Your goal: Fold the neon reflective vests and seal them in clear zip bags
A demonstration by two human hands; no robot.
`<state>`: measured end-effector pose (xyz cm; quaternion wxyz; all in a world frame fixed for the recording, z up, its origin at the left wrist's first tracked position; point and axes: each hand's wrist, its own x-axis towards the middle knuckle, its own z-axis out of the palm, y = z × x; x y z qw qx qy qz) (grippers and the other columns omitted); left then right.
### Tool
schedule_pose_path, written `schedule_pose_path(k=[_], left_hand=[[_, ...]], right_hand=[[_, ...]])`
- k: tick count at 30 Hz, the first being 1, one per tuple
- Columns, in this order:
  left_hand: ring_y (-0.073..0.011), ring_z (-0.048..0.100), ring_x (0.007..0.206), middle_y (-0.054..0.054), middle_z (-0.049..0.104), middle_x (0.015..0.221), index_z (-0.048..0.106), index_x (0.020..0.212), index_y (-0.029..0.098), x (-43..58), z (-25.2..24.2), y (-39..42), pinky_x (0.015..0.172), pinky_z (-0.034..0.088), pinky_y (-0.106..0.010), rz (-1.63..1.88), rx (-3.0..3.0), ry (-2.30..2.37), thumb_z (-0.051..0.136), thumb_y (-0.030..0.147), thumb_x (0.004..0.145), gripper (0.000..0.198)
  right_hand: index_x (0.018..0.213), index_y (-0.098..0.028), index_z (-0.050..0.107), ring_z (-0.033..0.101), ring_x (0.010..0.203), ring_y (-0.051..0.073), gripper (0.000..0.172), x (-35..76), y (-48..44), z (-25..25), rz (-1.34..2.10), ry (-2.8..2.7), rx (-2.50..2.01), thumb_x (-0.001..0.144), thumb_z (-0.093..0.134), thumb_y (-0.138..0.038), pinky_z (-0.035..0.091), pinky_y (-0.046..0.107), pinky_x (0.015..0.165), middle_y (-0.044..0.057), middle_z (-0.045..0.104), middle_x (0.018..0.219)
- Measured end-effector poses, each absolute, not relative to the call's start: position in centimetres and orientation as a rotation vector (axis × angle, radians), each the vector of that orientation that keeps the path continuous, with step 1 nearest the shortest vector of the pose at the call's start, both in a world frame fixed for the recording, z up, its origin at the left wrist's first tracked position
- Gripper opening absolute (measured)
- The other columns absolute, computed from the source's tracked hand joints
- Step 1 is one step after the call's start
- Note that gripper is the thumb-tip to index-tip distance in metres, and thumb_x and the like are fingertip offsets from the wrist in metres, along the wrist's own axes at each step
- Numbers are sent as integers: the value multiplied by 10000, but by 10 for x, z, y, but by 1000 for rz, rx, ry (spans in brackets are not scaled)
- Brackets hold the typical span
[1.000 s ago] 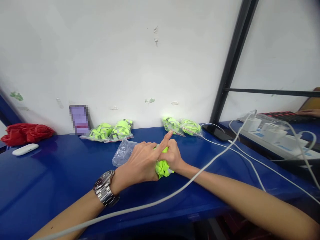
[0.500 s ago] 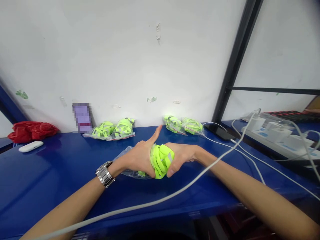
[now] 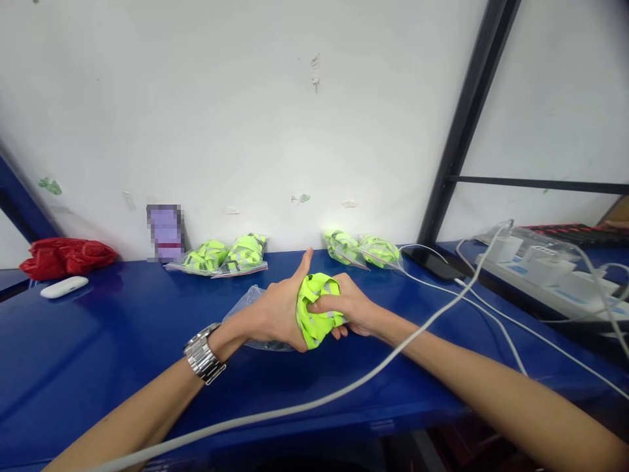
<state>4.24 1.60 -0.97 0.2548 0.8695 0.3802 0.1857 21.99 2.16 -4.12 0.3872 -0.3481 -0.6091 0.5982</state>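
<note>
A folded bundle of neon-yellow reflective straps (image 3: pixel 313 328) is held between my two hands just above the table. My left hand (image 3: pixel 278 311), with a silver watch at the wrist, is closed against the bundle's left side, its thumb pointing up; the other fingers are mostly hidden. My right hand (image 3: pixel 356 307) grips the right side, thumb pressed into the folds and fingertips showing below. Beyond my left hand and partly hidden by it, a clear plastic bag (image 3: pixel 240 301) lies on the blue table (image 3: pixel 147 314).
Bagged yellow strap bundles (image 3: pixel 246 252) lie by the wall, left and right of centre. A red plastic bag (image 3: pixel 69 257), white case (image 3: pixel 63 287) and propped phone (image 3: pixel 167 233) are at left. A white cable (image 3: pixel 314 394) crosses before my forearms. At right are a black phone (image 3: pixel 432 263) and chargers (image 3: pixel 545 267).
My right hand has turned, and its thumb has moved up onto the front of the bundle, pushing into the folds. The bundle looks looser. My left hand has hardly moved.
</note>
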Motion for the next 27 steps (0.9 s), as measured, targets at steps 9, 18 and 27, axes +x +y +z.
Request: schedule_pose_path(k=[9, 18, 27], left_hand=[[-183, 648, 636, -44, 670, 864, -373, 1367, 260, 42, -22, 20, 560, 519, -309, 431, 1932, 709, 788, 151, 618, 1386], [-254, 683, 887, -72, 704, 954, -276, 1429, 219, 57, -39, 18, 812, 525, -441, 729, 2036, 823, 770, 280, 679, 1288], [-274, 618, 1035, -130, 589, 1229, -3, 1491, 212, 42, -32, 33, 847, 505, -379, 857, 2071, 807, 781, 280, 640, 1159]], right_hand=[[676, -108, 633, 492, 254, 122, 219, 231, 28, -29, 1781, -1380, -997, 622, 669, -317, 334, 161, 209, 30, 601, 422], [680, -120, 618, 506, 273, 111, 219, 228, 29, -31, 1830, -1137, -1005, 701, 578, -334, 332, 150, 213, 31, 602, 435], [728, -101, 607, 557, 338, 126, 570, 233, 21, -27, 1680, -1532, -951, 780, 521, -662, 410, 169, 281, 73, 628, 481]])
